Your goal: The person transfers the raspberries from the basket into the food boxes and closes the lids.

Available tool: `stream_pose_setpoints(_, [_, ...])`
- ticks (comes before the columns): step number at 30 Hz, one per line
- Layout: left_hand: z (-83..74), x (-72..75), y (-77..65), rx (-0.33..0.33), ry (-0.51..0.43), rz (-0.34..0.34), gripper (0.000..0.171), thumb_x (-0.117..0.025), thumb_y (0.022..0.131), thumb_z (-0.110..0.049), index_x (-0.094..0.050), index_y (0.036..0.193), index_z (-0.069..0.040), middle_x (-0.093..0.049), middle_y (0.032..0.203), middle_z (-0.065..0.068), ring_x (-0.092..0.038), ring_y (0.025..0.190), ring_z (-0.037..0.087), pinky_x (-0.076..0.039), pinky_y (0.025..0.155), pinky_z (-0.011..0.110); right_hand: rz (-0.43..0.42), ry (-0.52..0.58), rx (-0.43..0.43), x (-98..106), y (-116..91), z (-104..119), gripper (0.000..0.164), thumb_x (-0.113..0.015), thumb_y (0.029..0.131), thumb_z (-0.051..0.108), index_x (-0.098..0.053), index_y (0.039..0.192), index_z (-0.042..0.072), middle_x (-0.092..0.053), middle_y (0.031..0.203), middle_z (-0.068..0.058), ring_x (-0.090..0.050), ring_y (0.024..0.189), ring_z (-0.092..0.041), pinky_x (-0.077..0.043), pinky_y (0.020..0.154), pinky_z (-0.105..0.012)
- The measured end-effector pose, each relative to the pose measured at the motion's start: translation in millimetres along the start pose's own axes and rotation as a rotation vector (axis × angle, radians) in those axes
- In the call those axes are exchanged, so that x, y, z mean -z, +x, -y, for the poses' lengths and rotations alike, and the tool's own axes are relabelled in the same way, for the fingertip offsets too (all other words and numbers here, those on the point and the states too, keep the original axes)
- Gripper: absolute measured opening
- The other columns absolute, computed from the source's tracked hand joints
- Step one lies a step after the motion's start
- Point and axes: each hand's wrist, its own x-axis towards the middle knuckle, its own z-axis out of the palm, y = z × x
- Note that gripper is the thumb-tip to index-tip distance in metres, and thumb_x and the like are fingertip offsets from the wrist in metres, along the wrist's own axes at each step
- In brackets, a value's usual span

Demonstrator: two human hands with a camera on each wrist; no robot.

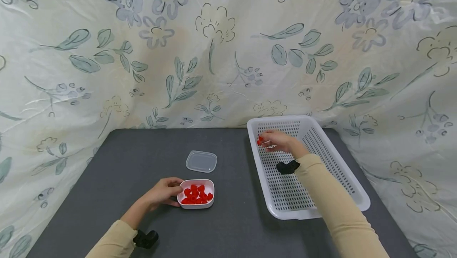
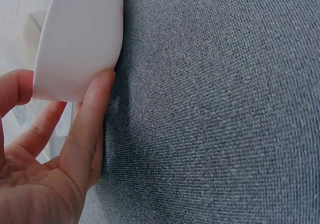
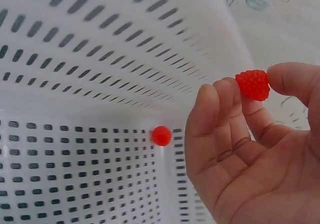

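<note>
A small white container (image 1: 195,206) with several red raspberries (image 1: 194,194) in it sits on the dark table. My left hand (image 1: 165,191) holds its left end; in the left wrist view the fingers (image 2: 86,116) lie against the white wall. Over the far left part of a white slotted basket (image 1: 262,186), my right hand (image 1: 280,141) pinches a red raspberry (image 3: 253,85) between thumb and fingertips. Another red raspberry (image 3: 161,135) lies inside the basket, below the hand in the right wrist view.
A clear plastic lid (image 1: 201,161) lies flat behind the container. The basket's raised rim (image 1: 258,170) stands along the right side of the dark table (image 1: 143,158). A floral cloth (image 1: 214,51) hangs behind the table's far edge.
</note>
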Motion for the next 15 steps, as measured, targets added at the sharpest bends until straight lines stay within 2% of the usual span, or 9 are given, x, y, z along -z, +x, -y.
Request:
stream_pose_setpoints(3, [0.2,1.2,-0.7,0.003,0.0,0.0,0.042,-0.055,0.089,-0.013,-0.045,0.124,0.008,-0.059,0.11,0.017,-0.059,0.086,0.021,-0.056,0.07,0.04,0.014,-0.019,0.019,-1.8,-4.2,6.8,0.039,-0.043,0.098,0.022,-0.039,0.125,-0.006,-0.053,0.103,-0.012,-0.049,0.106,-0.037,-0.043,0.096,-0.05])
stream_pose_setpoints(7, [0.0,2.2,-1.9,0.004,0.006,0.001,0.043,-0.056,0.089,-0.014,-0.045,0.125,0.008,-0.058,0.111,0.018,-0.059,0.087,0.021,-0.056,0.07,0.04,0.026,-0.036,0.036,-7.0,-8.5,15.6,0.035,-0.043,0.098,0.023,-0.043,0.12,-0.004,-0.051,0.104,-0.014,-0.049,0.105,-0.039,-0.042,0.096,-0.051])
stream_pose_setpoints(10, [-0.1,2.5,-2.6,0.001,0.01,0.003,0.044,-0.056,0.089,-0.014,-0.044,0.125,0.008,-0.058,0.112,0.018,-0.059,0.087,0.022,-0.056,0.07,0.04,0.026,-0.06,0.041,-12.7,-11.6,21.6,0.032,-0.045,0.097,0.024,-0.046,0.116,-0.002,-0.051,0.104,-0.014,-0.052,0.101,-0.035,-0.042,0.095,-0.052])
stream_pose_setpoints(15, [1.2,3.0,-3.5,0.001,0.006,0.012,0.042,-0.055,0.09,-0.013,-0.045,0.125,0.008,-0.059,0.11,0.018,-0.059,0.086,0.022,-0.056,0.069,0.04,0.046,-0.127,0.047,-25.7,-17.4,31.4,0.033,-0.045,0.097,0.025,-0.046,0.118,0.0,-0.052,0.109,-0.014,-0.054,0.093,-0.023,-0.051,0.087,-0.04])
